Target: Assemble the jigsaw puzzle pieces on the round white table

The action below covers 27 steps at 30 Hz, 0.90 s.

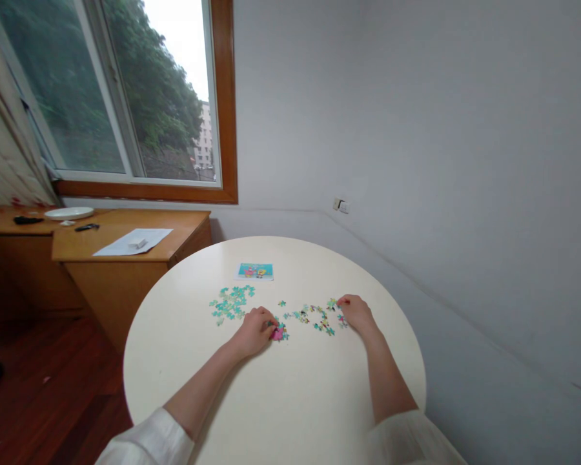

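Note:
Jigsaw puzzle pieces lie on a round cream table (310,394). My left hand (256,330) is closed in a pinch on a small piece at the edge of a joined pink and teal puzzle section (278,333). My right hand (358,312) has its fingertips pinched together at a piece by the right end of the scattered multicoloured pieces (323,320); whether that piece is lifted cannot be made out. To the left of my left hand spreads a pile of teal pieces (232,302). One loose teal piece (282,303) sits between the groups.
A picture card (255,271) with cartoon figures lies behind the pieces. Beyond the table's left edge stands a wooden desk (188,226) carrying a paper sheet (121,244), a small white block (137,243) and a white plate (69,213). A wall (489,226) borders the right side.

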Each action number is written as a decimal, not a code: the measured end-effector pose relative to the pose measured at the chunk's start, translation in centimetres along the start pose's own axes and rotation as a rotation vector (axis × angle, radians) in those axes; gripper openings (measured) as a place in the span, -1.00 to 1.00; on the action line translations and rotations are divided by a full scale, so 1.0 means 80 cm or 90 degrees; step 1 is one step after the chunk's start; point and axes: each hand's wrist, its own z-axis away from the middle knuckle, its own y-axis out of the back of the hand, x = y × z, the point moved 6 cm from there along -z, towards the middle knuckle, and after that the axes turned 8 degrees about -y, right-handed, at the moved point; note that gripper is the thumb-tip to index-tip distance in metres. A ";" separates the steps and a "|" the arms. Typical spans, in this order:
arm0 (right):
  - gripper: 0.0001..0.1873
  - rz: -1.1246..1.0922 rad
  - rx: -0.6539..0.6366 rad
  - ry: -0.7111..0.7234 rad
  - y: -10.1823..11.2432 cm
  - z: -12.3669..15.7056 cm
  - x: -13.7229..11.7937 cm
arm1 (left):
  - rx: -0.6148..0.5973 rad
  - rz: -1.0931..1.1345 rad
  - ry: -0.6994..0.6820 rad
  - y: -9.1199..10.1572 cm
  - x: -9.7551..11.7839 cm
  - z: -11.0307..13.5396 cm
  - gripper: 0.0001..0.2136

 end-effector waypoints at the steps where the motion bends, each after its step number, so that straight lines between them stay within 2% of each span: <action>1: -0.71 0.000 0.000 0.000 0.000 0.000 0.000 | 0.000 0.000 -0.001 0.000 0.000 0.000 -0.82; 27: -0.72 -0.022 -0.021 0.021 -0.011 -0.005 0.000 | 0.007 0.000 -0.010 -0.001 0.000 0.000 -0.82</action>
